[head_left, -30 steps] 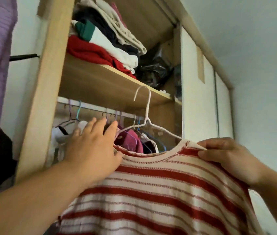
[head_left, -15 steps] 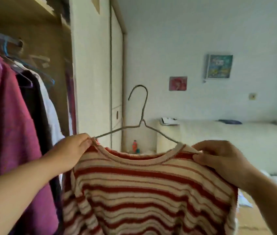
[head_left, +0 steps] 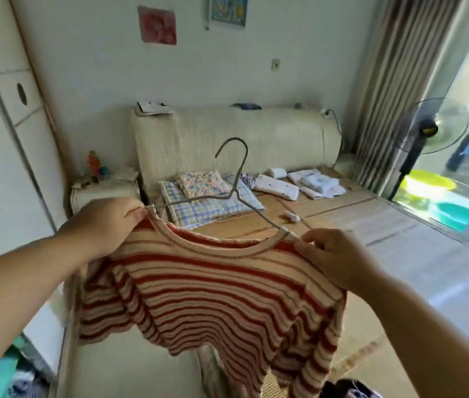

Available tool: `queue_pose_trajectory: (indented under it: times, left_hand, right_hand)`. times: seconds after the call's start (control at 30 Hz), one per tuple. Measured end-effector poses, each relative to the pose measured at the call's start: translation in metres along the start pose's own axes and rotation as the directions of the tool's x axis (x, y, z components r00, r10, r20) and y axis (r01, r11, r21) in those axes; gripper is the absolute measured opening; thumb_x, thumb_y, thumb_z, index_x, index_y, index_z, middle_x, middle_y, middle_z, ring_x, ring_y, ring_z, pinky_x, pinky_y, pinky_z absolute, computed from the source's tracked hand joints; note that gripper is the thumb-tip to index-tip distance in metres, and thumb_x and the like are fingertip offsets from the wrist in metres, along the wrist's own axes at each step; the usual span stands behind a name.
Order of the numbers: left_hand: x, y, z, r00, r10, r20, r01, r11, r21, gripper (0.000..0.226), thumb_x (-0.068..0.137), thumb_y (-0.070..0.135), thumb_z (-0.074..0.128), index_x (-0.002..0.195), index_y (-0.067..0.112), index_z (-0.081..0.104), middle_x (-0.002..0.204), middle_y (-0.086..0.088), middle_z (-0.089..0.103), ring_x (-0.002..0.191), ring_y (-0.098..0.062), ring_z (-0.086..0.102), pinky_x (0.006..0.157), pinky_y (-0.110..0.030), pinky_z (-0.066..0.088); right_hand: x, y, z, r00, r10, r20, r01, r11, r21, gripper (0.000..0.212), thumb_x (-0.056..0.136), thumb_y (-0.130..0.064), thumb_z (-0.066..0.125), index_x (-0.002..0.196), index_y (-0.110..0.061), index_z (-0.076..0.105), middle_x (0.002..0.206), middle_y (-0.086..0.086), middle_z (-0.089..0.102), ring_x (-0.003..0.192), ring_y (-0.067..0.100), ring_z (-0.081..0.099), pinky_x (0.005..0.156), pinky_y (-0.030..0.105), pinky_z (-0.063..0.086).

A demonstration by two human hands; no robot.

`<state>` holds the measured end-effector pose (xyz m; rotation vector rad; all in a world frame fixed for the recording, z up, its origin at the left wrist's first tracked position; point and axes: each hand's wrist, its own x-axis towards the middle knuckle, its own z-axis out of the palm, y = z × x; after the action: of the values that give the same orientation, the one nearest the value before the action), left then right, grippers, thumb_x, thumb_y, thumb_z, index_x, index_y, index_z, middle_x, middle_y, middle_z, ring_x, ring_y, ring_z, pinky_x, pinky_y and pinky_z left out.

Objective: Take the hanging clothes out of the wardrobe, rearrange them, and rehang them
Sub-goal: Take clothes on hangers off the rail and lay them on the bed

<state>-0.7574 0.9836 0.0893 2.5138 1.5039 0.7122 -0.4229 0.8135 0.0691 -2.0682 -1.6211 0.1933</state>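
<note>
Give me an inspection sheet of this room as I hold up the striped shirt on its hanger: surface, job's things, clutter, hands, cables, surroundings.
Surface: bed mat ahead, mostly bare.
Job's things: red-and-cream striped shirt on a wire hanger, held up in front of the bed; the hook is free, on no rail.
Clutter: checked pillow and folded white cloths at the bed's head; small things on the nightstand.
Hands: left hand grips the shirt's left shoulder at the hanger's end; right hand pinches the right shoulder.
Cables: one cord hangs by the headboard's right end.
Surroundings: closed wardrobe doors on the left; striped curtain and standing fan on the right.
</note>
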Motion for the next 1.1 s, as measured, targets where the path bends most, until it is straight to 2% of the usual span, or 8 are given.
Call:
queue_pose_trajectory:
  times: [0.2,0.4,0.5,0.63,0.8,0.87,1.0,1.1]
  left_hand:
    - [-0.023,0.071,0.078,0.976,0.175,0.132,-0.164,0.982,-0.093,0.021,0.095,0.027,0.053,0.092,0.016,0.071,0.08,-0.001,0.061,0.092,-0.029,0.059,0.078,-0.035,0.04]
    - [-0.039,0.13,0.145,0.867,0.36,0.345,-0.33,0.933,-0.145,0.022,0.095,0.041,0.048,0.074,0.04,0.056,0.084,0.009,0.063,0.089,-0.019,0.058,0.073,-0.031,0.037]
    - [-0.044,0.158,0.172,0.794,0.423,0.436,-0.401,0.904,-0.147,0.02,0.094,0.047,0.046,0.086,0.041,0.062,0.095,0.008,0.068,0.094,-0.019,0.059,0.071,-0.029,0.036]
    - [-0.049,0.184,0.194,0.676,0.524,0.519,-0.5,0.843,-0.199,0.023,0.094,0.044,0.048,0.088,0.033,0.067,0.092,0.012,0.068,0.092,-0.015,0.061,0.068,-0.027,0.035]
    - [-0.053,0.204,0.211,0.464,0.608,0.645,-0.586,0.756,-0.291,0.026,0.093,0.049,0.048,0.07,0.043,0.059,0.08,0.019,0.059,0.081,-0.007,0.053,0.067,-0.026,0.037]
    - [-0.058,0.214,0.215,0.406,0.633,0.66,-0.618,0.722,-0.312,0.028,0.092,0.05,0.049,0.066,0.045,0.059,0.076,0.021,0.057,0.078,-0.006,0.053,0.063,-0.024,0.035]
    - [-0.068,0.236,0.221,0.346,0.663,0.664,-0.645,0.682,-0.344,0.026,0.092,0.05,0.049,0.071,0.044,0.064,0.085,0.015,0.064,0.082,-0.011,0.055,0.069,-0.025,0.038]
    - [-0.07,0.256,0.227,0.318,0.682,0.659,-0.668,0.654,-0.355,0.026,0.092,0.049,0.049,0.085,0.036,0.07,0.093,0.01,0.068,0.087,-0.014,0.059,0.077,-0.028,0.045]
  right_hand:
    - [-0.103,0.07,-0.017,0.977,0.209,0.041,-0.203,0.972,-0.118,0.028,0.088,-0.055,0.049,0.094,-0.034,0.068,0.072,-0.018,0.057,0.069,0.003,0.055,0.059,0.025,0.046]
    - [-0.192,0.12,-0.031,0.885,0.466,0.023,-0.454,0.871,-0.188,0.025,0.085,-0.056,0.054,0.089,-0.035,0.067,0.078,-0.014,0.06,0.077,0.009,0.057,0.065,0.026,0.044]
    - [-0.233,0.132,-0.029,0.811,0.585,0.008,-0.571,0.794,-0.209,0.027,0.082,-0.06,0.055,0.085,-0.035,0.066,0.082,-0.011,0.062,0.081,0.011,0.058,0.067,0.026,0.043]
    - [-0.28,0.121,-0.025,0.689,0.725,0.0,-0.718,0.682,-0.137,0.024,0.08,-0.06,0.057,0.073,-0.037,0.062,0.077,-0.013,0.06,0.078,0.01,0.058,0.067,0.026,0.042]
    - [-0.325,0.086,-0.02,0.499,0.861,0.103,-0.858,0.507,-0.082,0.036,0.08,-0.058,0.057,0.055,-0.032,0.065,0.059,-0.011,0.059,0.06,0.004,0.054,0.053,0.021,0.039]
    - [-0.34,0.072,-0.022,0.432,0.893,0.124,-0.898,0.439,-0.034,0.035,0.08,-0.055,0.06,0.062,-0.027,0.071,0.059,-0.007,0.062,0.059,0.007,0.057,0.054,0.024,0.042]
    - [-0.36,0.053,-0.033,0.342,0.933,0.113,-0.94,0.339,0.049,0.033,0.081,-0.05,0.065,0.069,-0.021,0.075,0.068,-0.005,0.07,0.067,0.01,0.064,0.057,0.026,0.049]
    - [-0.37,0.049,-0.039,0.306,0.948,0.092,-0.952,0.302,0.054,0.034,0.081,-0.051,0.064,0.073,-0.02,0.076,0.074,-0.002,0.072,0.075,0.013,0.066,0.072,0.032,0.054]
